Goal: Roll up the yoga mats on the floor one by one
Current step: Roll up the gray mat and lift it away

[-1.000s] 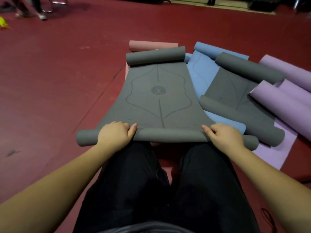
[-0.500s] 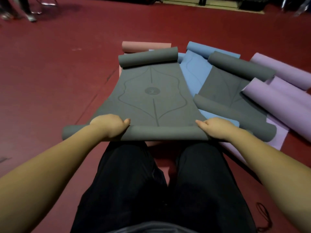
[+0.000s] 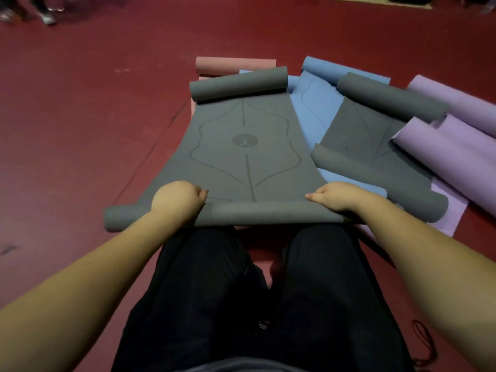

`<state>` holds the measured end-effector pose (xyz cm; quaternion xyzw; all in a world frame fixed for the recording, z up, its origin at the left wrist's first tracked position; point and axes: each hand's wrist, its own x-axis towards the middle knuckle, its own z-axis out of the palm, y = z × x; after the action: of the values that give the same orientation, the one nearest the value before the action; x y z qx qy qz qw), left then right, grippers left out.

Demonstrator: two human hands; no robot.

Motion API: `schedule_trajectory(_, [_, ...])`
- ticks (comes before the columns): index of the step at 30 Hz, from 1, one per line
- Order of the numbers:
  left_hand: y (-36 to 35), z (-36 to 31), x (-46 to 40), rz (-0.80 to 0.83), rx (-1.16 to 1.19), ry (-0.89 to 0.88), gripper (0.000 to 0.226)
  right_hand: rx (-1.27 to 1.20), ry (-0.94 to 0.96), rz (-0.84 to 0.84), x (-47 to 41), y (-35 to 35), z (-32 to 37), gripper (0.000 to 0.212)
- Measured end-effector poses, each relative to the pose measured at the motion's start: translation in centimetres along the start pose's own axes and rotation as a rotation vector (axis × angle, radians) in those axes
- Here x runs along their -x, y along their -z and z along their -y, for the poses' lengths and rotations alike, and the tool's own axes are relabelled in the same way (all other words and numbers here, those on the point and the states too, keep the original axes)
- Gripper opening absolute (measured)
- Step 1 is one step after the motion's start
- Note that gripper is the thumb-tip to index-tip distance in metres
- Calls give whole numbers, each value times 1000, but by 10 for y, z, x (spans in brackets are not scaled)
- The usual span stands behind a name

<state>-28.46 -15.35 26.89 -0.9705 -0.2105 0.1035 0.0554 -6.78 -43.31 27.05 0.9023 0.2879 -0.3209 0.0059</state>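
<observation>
grey yoga mat [image 3: 241, 157] roll gripped under left hand [image 3: 178, 201] and right hand [image 3: 336, 197].

Left hand [image 3: 178, 201] and right hand [image 3: 336, 197] grip the near rolled end of the grey mat [image 3: 241, 146].

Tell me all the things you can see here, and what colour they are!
Grey mat: one, in front of the person, both ends rolled, near roll under the hands.
Second grey mat: one, to the right, lying on the blue mat, both ends curled.
Blue mat: one, between and under the grey ones.
Pink mat: one, at the far end, mostly hidden.
Purple mats: at least two, far right, partly rolled.
Floor: dark red.
Cord: one, dark, bottom right on the floor.
Trousers: black.
Left hand: grips the near roll.
Right hand: grips the near roll.
</observation>
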Motion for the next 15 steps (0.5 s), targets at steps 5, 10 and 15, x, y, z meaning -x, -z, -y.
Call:
schedule_trajectory(5, [-12, -9, 22, -246, 164, 68, 59, 5, 10, 33, -7, 2, -1, 45])
schedule_trajectory(10, [-21, -13, 27, -234, 122, 55, 63, 37, 15, -32, -13, 0, 7, 41])
schedule_trajectory(15, [-17, -9, 9, -206, 155, 92, 59, 164, -23, -350, -4, -13, 10, 51])
